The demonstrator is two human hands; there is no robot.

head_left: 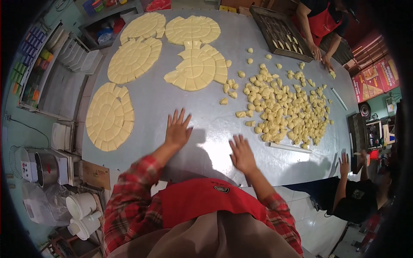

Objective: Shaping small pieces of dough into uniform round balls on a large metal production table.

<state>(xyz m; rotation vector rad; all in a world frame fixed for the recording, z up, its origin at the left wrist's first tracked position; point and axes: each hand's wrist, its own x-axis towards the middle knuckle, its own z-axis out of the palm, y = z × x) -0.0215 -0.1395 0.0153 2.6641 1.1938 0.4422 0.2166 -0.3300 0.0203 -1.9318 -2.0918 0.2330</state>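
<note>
My left hand (177,131) reaches over the grey metal table (155,99), fingers spread, with nothing in it. My right hand (243,155) is over the near part of the table, also open, fingers apart. Right of my hands lies a big heap of small dough balls (288,107). Ahead of my left hand is a flat dough round (193,71) scored into pieces, with some pieces gone from its edge. Another scored dough round (110,117) lies to the left. More scored dough rounds (137,59) lie at the far left, one of them (192,30) at the far middle.
A dark baking tray (282,34) with shaped dough pieces stands at the far right, beside a co-worker's hands (322,59). A white rolling pin (289,148) lies before the heap, another rod (339,99) beyond it. A second person (357,193) stands at right. Shelves (60,77) line the left.
</note>
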